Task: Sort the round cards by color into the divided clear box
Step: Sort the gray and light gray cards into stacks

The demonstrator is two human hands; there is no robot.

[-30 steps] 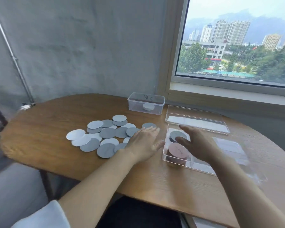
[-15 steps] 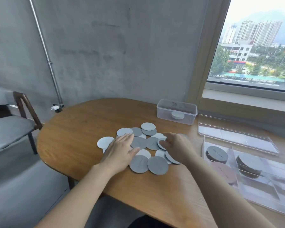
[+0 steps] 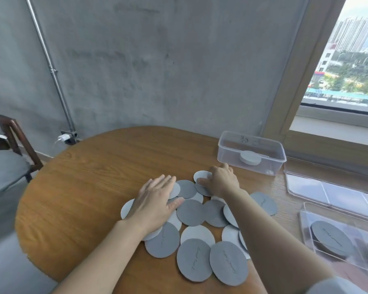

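While L hand (image 3: 155, 204), R hand (image 3: 220, 181) touch cards (image 3: 191, 212) | 2 boxes (image 3: 302, 217) (image 3: 270, 164) | 1 lid (image 3: 327, 192)

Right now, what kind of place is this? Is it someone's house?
Probably a room high up in a city building, maybe a flat or a workroom. There's a bare grey concrete wall, a rounded brown wooden table and a big window looking out on tall towers.

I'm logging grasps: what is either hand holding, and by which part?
Left hand presses flat on the cards, holding nothing. Right hand seems to pinch the far pale card at its right edge.
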